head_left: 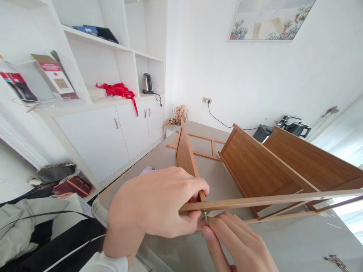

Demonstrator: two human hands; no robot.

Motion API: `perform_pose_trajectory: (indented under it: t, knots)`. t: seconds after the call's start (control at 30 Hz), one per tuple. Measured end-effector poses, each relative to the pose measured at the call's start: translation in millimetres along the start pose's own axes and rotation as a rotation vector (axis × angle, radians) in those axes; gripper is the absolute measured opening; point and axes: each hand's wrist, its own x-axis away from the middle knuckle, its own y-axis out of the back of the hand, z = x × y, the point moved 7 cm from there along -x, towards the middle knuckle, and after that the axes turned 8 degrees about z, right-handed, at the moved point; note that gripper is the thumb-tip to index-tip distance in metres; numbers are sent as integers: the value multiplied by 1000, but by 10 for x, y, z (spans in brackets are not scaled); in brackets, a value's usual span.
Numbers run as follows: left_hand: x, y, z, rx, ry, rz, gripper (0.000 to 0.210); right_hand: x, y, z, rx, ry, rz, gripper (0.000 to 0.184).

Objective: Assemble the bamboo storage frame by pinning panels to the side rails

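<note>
My left hand is closed around the corner where a wooden side frame meets the near end of an upright wooden panel. Just below that corner, my right hand pinches a thin silver bolt between thumb and fingers. The bolt's upper end is at the outer face of the frame's rail; how deep it sits cannot be seen. Further right, a second brown panel and a third panel stand along the same frame.
Loose bolts lie on the grey table at lower right. Another wooden frame lies flat behind the panels. A phone is partly hidden past my left hand. A black kettle stands at the far right.
</note>
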Motion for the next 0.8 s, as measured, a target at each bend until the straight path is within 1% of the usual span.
perform_pose_trajectory:
  t: [0.13, 0.27, 0.37, 0.47, 0.57, 0.7, 0.8]
  knots:
    - [0, -13, -10, -13, 12, -19, 12, -2, -15, -30, -148, -48, 30, 23]
    - [17, 11, -23, -31, 17, -31, 15, 4, 33, 3, -151, -1, 19, 19]
    - [24, 24, -29, -28, 5, -18, 16, 4, 88, 37, -53, 57, 4, 17]
    - [22, 21, -29, -27, 0, -19, 16, -14, 142, 27, 106, 38, -15, 15]
    - [14, 3, -18, -30, 7, -46, 14, -34, 158, 35, 237, 37, -20, 20]
    - [1, -19, -13, -16, -14, -53, 13, -47, 115, 87, 314, 107, -19, 25]
    - [7, 6, -9, -21, -15, -54, 13, -56, 88, 99, 336, 110, -31, 24]
